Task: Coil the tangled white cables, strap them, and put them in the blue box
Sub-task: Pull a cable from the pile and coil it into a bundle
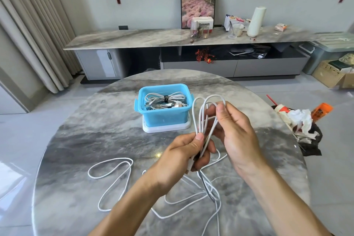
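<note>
1. Head view: my left hand [183,151] grips the bottom of a half-made coil of white cable [201,119], thumb pressed on the gathered strands, fingers curled round them.
2. My right hand [235,130] pinches the upper loops of that same coil between thumb and fingers, holding them upright above the round marble table [76,149].
3. The rest of this cable [118,180] trails down from my left hand and sprawls in loose loops over the near part of the table, between and under my forearms.
4. The blue box [164,117] stands open beyond my hands, near the table's middle, on a white lid [166,128] that lies under it.
5. Inside the box lie coiled cables [164,101], one bundle bound with a black strap [165,98].
6. Off the table's right edge, crumpled paper and rubbish [300,122] lie heaped; I cannot tell what holds them.
7. Further back, a long marble-topped sideboard [153,38] carries a framed flower picture [198,0] and a tall white roll [255,21].
</note>
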A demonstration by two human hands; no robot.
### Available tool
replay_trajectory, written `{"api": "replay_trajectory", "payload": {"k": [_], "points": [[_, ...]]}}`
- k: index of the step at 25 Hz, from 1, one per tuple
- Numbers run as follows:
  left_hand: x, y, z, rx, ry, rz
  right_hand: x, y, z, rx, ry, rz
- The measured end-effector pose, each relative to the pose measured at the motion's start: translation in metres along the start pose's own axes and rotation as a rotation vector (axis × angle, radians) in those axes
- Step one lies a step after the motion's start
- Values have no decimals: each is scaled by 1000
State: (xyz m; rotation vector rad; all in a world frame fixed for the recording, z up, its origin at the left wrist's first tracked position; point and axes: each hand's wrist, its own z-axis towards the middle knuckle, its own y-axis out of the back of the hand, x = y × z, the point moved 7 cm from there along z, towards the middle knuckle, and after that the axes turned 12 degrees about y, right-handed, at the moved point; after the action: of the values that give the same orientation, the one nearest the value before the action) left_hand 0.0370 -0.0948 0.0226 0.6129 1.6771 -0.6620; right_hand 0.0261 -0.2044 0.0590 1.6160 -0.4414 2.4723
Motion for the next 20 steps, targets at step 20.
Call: {"api": "replay_trajectory", "payload": {"k": [20], "points": [[23,-38,-5,385,213,-407,-14,-6,3,-93,-374,693]]}}
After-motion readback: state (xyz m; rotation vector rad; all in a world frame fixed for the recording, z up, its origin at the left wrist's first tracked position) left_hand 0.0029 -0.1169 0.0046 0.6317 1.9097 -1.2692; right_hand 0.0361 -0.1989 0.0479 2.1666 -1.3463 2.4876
